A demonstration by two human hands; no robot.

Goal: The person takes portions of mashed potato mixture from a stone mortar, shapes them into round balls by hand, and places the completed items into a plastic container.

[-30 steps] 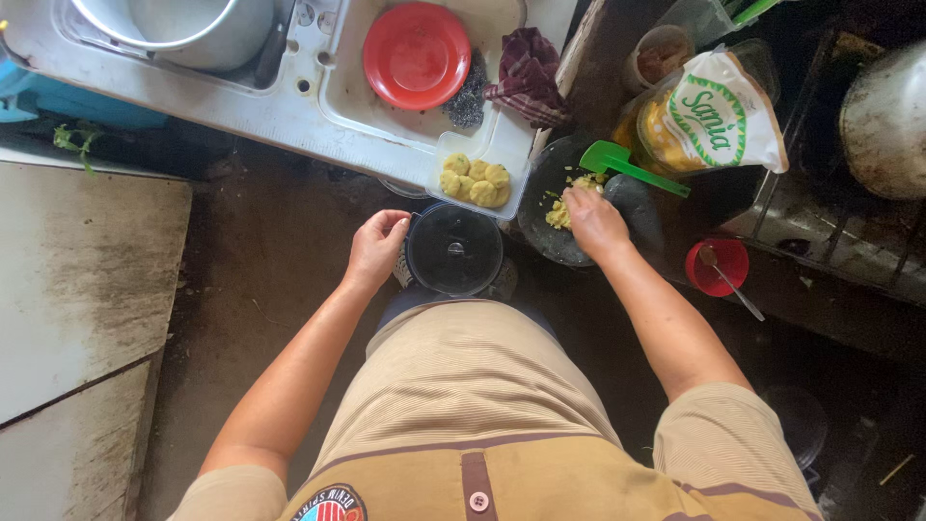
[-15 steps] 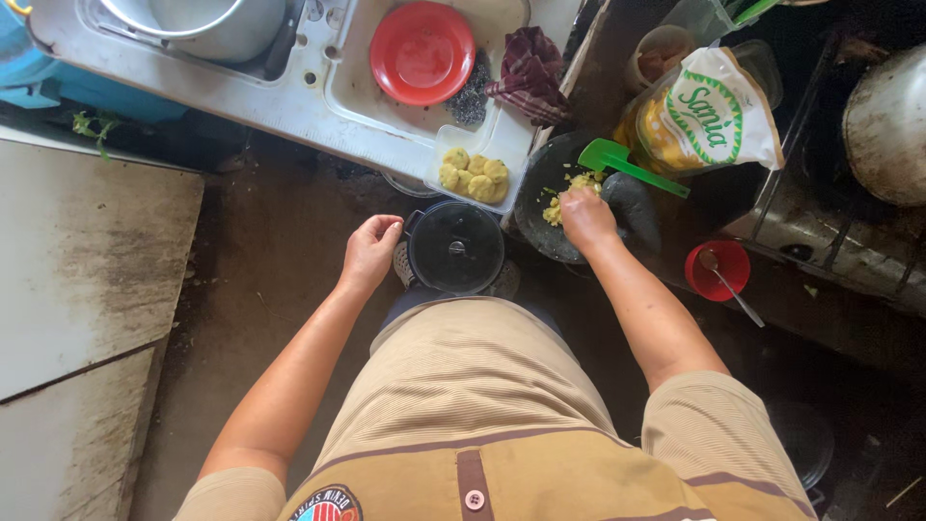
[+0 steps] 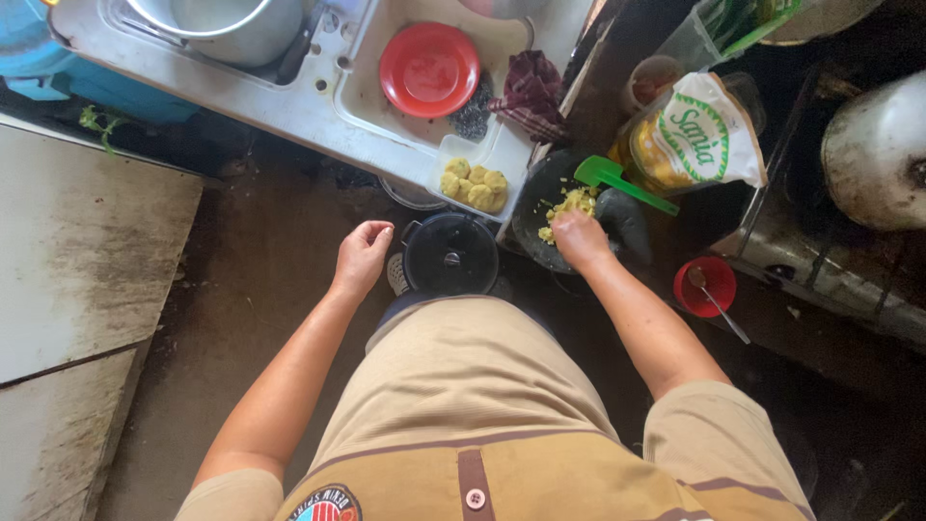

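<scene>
My right hand (image 3: 579,237) reaches into a dark bowl (image 3: 529,230) and closes on yellow crumbly dough (image 3: 571,203). A green scoop (image 3: 617,181) lies across the bowl's far side. My left hand (image 3: 362,257) hangs with curled fingers just left of a black round lidded pot (image 3: 450,255), holding nothing and apart from the pot. A clear tray with several yellow dough balls (image 3: 473,183) rests on the edge of the metal sink counter (image 3: 289,106), just beyond the pot.
A red plate (image 3: 429,69), a dark red cloth (image 3: 531,92) and a big metal pot (image 3: 222,24) sit on the sink counter. A white flour bag (image 3: 699,135), a red cup with a spoon (image 3: 704,287) and a metal vessel (image 3: 883,154) stand at right. The floor is dark and wet.
My right hand has stayed in the bowl of yellow dough and shifted slightly. My left hand has come off the black pot's edge and drifted a little left.
</scene>
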